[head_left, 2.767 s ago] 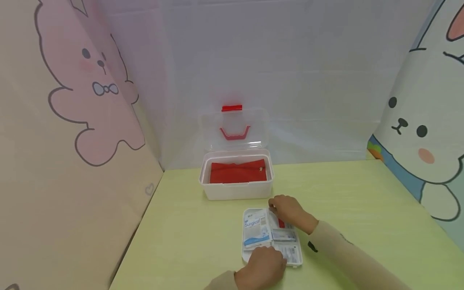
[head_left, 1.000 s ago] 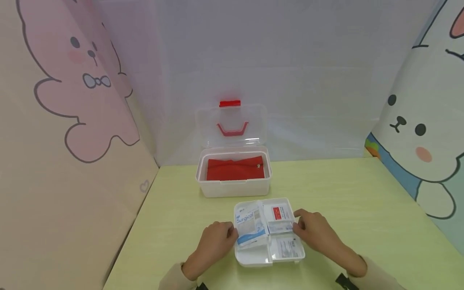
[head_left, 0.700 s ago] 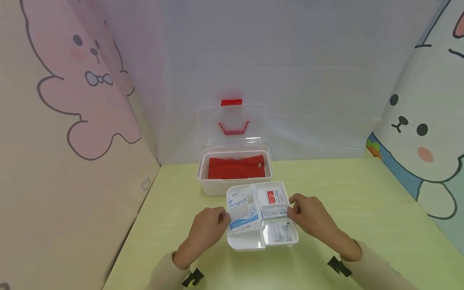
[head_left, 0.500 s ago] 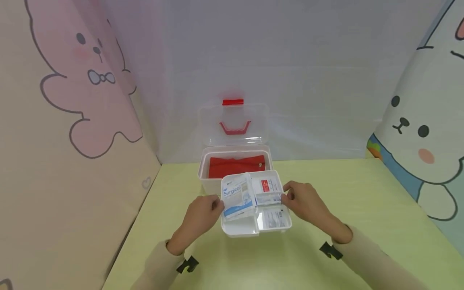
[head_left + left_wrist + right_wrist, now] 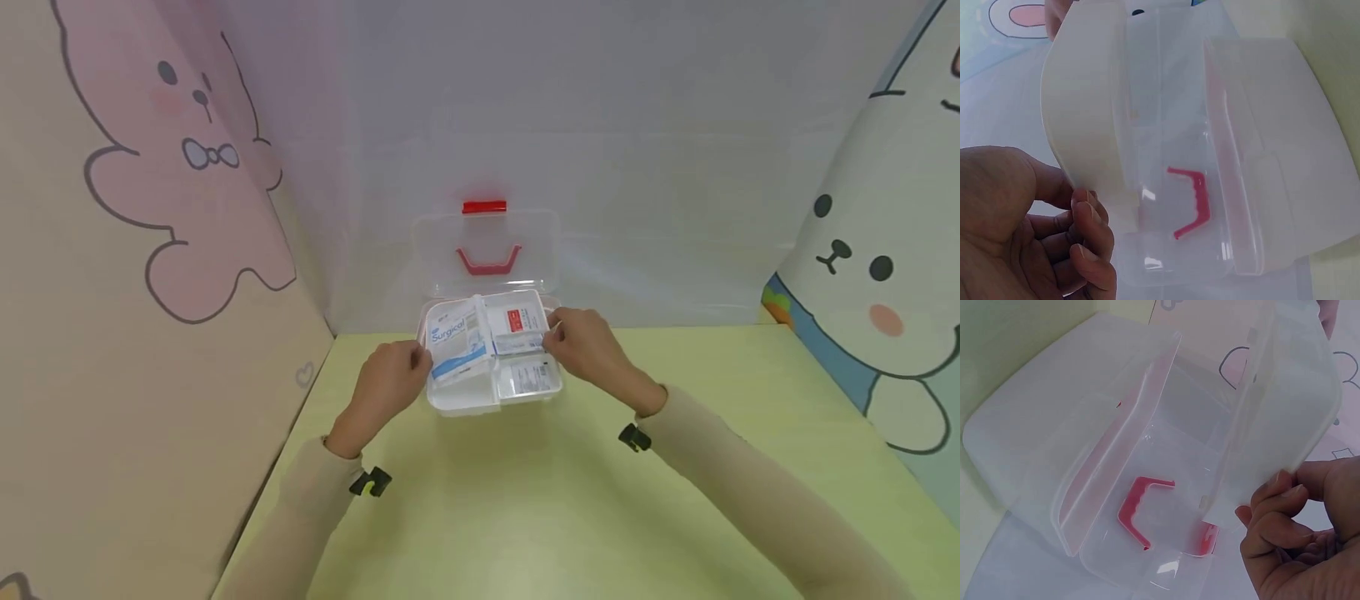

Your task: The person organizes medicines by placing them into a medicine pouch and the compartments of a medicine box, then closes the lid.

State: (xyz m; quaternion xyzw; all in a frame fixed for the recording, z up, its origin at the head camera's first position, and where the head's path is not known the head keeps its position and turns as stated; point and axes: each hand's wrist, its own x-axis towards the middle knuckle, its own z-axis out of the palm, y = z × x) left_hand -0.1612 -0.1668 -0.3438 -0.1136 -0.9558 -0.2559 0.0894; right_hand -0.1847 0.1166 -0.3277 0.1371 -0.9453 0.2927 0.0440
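Note:
Both hands hold a white divided tray point(image 5: 461, 397) by its short sides, raised over a white plastic box point(image 5: 1297, 150). My left hand point(image 5: 390, 379) pinches the left rim; my right hand point(image 5: 592, 348) pinches the right one. In the tray lie a white-and-blue packet marked "Surgical" point(image 5: 457, 340), a packet with a red label point(image 5: 517, 320) and a clear-and-white packet point(image 5: 529, 377). Both wrist views show a gap between tray and box. The tray hides most of the box in the head view. Its clear lid point(image 5: 435, 237), with a red handle point(image 5: 489, 268), stands open behind.
A yellow-green tabletop point(image 5: 465, 517) spreads under the arms. A pale curtain point(image 5: 637, 167) hangs behind the box. Cartoon-printed panels flank the table at left and right. Black clips hang at both sleeve cuffs.
Hands that were at the tray on the table now grip its two sides. They have lifted it and carried it away from me, over the box, covering the red cloth-like item inside from view.

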